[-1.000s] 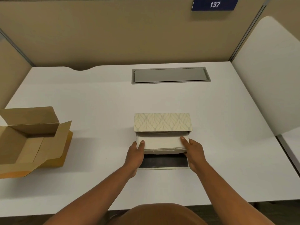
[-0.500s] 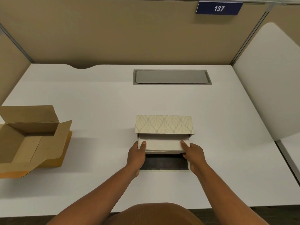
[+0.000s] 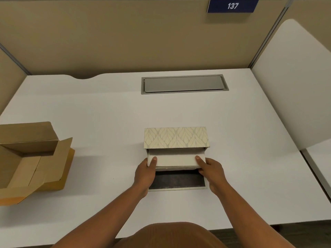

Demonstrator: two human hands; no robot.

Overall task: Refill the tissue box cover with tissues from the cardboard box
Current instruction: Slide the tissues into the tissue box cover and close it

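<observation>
The tissue box cover (image 3: pixel 176 137), cream with a leaf pattern, lies on its side in the middle of the white desk, with its opening facing me. Its dark-lined flap (image 3: pixel 176 180) lies flat on the desk in front. A white stack of tissues (image 3: pixel 176 160) sits partly inside the opening. My left hand (image 3: pixel 146 173) grips the stack's left end, thumb on top. My right hand (image 3: pixel 211 171) grips its right end the same way. The open brown cardboard box (image 3: pixel 26 163) stands at the desk's left edge, and I see no tissues in it.
A grey cable hatch (image 3: pixel 184 84) is set into the desk (image 3: pixel 107 113) behind the cover. Tan partition walls close off the back and left. A white panel (image 3: pixel 293 83) stands at the right. A blue sign (image 3: pixel 232 5) reads 137.
Both hands have pushed the tissue stack further into the cover, so less of it sticks out and more of the dark flap shows. The cardboard box has not moved.
</observation>
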